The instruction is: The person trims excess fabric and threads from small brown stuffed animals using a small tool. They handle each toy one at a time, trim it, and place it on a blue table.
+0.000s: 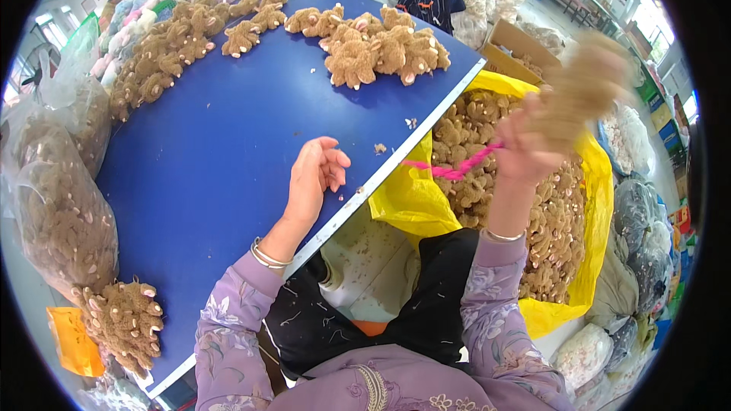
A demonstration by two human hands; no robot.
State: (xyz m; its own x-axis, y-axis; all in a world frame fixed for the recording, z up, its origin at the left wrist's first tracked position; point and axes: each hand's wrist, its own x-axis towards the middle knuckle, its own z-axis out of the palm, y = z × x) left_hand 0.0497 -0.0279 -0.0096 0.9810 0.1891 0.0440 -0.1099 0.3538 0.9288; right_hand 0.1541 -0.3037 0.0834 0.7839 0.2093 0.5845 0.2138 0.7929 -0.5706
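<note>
My right hand point(529, 141) is raised above a yellow bag on the right, closed round a brown plush toy point(582, 91) that is smeared by motion. From this hand a braided pink cord point(457, 171) trails left towards the table edge; what its hand end is tied to is hidden. My left hand point(314, 175) hovers by the near edge of the blue table point(221, 160), fingers loosely bent and apart, with nothing in it. Beneath the right hand, the yellow bag point(601, 236) is packed with small brown plush pieces point(552, 236).
Brown plush toys point(384, 49) lie heaped at the table's far right, and more point(164, 53) line its far left. Clear sacks of plush point(61, 190) stand along the left side. An open cardboard box point(521, 46) sits beyond the yellow bag. Bits of fluff point(381, 149) dot the table edge.
</note>
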